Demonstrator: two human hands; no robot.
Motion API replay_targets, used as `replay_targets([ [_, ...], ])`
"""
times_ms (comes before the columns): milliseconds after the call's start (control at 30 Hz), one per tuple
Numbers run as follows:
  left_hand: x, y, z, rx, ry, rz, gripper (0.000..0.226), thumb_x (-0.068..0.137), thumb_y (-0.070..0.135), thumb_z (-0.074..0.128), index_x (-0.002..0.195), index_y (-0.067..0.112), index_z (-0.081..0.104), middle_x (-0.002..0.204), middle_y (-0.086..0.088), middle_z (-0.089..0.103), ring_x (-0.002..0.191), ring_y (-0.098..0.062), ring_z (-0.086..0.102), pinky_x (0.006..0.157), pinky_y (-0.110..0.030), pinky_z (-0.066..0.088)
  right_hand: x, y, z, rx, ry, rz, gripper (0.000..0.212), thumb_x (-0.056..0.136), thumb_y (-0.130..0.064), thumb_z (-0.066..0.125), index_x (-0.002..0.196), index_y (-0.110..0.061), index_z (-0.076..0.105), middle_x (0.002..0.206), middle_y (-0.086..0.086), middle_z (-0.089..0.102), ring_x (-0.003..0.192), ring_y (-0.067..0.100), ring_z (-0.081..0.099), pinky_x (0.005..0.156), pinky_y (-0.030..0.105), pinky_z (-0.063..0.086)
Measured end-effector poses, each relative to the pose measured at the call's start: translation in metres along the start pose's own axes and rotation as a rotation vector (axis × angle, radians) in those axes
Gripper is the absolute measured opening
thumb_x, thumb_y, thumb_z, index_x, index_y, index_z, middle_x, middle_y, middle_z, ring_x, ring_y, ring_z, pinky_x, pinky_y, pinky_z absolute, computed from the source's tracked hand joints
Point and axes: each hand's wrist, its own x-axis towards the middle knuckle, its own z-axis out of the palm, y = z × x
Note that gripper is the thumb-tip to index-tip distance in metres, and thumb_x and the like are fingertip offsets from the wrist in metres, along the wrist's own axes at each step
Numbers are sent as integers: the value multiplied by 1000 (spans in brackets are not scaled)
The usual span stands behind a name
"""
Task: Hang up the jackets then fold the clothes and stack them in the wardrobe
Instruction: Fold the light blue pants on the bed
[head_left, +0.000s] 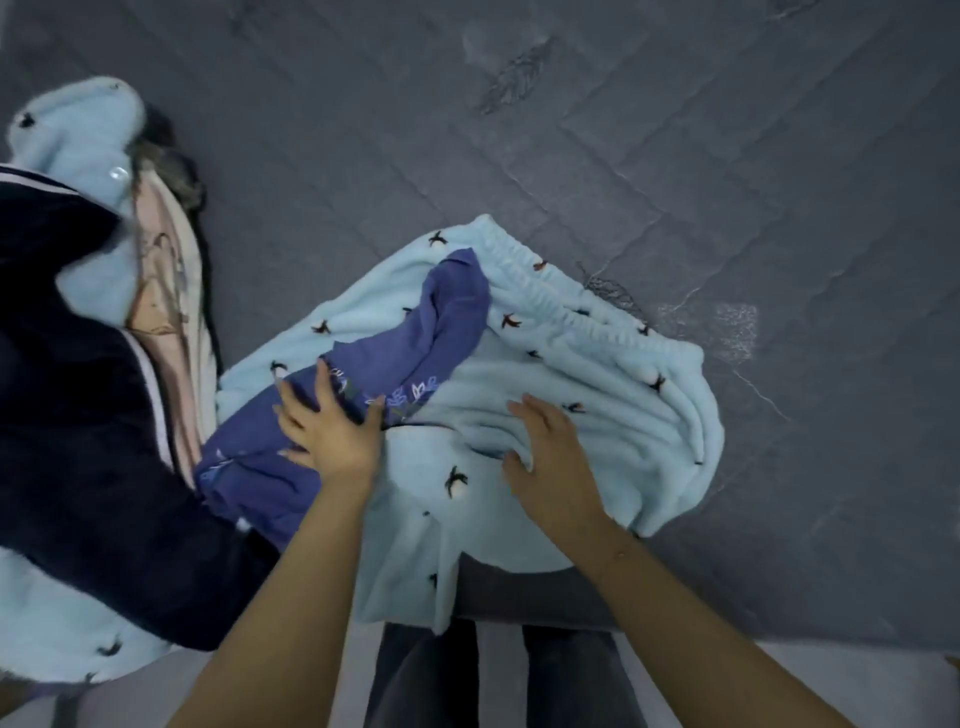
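Light blue fleece trousers (582, 374) with small dark bird motifs and an elastic waistband lie bunched on the grey bed (623, 130) in front of me. A purple-blue garment (441, 322) with pale embroidery lies across their left part. My left hand (327, 426) rests flat with spread fingers on the purple garment. My right hand (545, 457) lies on the fleece with straight fingers, the thumb tucked against a fold.
A heap of clothes sits at the left: a dark navy garment (78, 405) with white piping, a light blue fleece top (78, 135) with a clear button, and a pink-cream piece (166, 291). The bed's near edge runs along the bottom, with my legs (498, 675) below it.
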Motion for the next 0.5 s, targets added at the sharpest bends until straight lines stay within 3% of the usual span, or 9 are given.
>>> replay_targets([
  [67,27,-31,-9,70,-137,-51,71,87,45,67,148,31,33,161,-10,8,143,-38,12,110,-58,23,14,-19,28,-2,-89,-56,49,95,-7,56,142,-8,44,152,10,34,140,23,31,115,29,29],
  [167,57,-48,-21,131,-198,157,33,95,16,59,126,6,56,135,-24,43,116,-42,43,95,-42,31,30,-36,55,-31,-162,-71,47,94,-7,55,140,-6,45,148,11,38,137,24,34,114,27,25],
  [233,69,-46,-40,-136,-188,204,18,93,-1,52,106,-1,64,110,-24,61,101,-34,58,83,-34,42,36,-47,70,-40,-172,-56,46,92,-5,56,137,-4,48,142,12,45,132,25,39,111,21,24],
  [300,78,-32,-69,-581,-207,49,14,95,1,54,92,9,66,86,-8,69,84,-21,59,65,-22,48,36,-53,81,-31,-166,-43,42,92,-2,56,134,-2,51,136,14,49,127,26,44,108,18,24],
  [367,98,-11,-102,-996,-245,-84,13,97,7,55,89,13,64,73,0,69,69,-15,61,57,-20,50,34,-60,89,-15,-168,-32,40,93,-1,55,133,-1,52,133,15,51,124,27,47,110,22,29],
  [433,135,18,-129,-1165,-184,-98,13,98,6,52,94,7,65,79,-5,71,71,-17,63,62,-24,53,31,-63,93,-6,-166,-17,42,92,0,55,134,-3,53,133,13,53,122,26,49,111,33,34],
  [500,178,54,-159,-1167,2,-71,21,96,1,50,110,-7,62,100,-19,68,87,-24,62,79,-36,55,31,-69,96,-5,-152,2,42,91,0,56,133,-5,54,133,11,54,123,25,50,111,35,35],
])
